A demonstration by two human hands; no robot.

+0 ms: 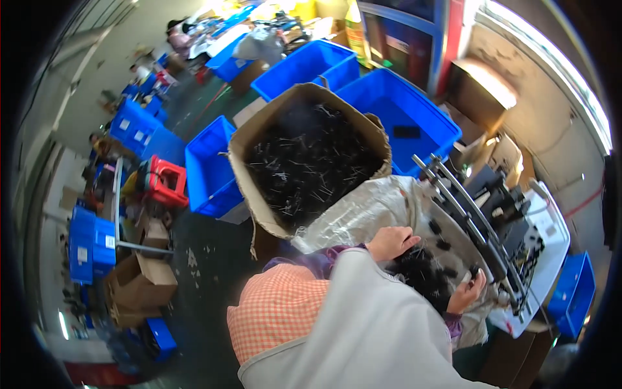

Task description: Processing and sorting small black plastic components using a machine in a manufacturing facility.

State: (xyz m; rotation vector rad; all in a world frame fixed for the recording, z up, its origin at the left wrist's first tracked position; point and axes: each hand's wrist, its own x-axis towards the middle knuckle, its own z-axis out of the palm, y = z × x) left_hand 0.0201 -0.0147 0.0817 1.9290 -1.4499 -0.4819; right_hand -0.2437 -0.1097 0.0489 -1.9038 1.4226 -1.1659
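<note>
pile of black parts: on woven plastic sheet, toward near edge | left hand: beside pile, fingers narrow, hold can't be told | right hand: apparently pinching small black part | step, seemingly: picking out parts | next calls for: steady fingertip hold

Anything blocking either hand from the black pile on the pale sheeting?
Nothing visible. The left hand is at the upper-left edge of the black pile, the right hand by its right side, both on the pale sheeting side. Contact is unclear.
</note>
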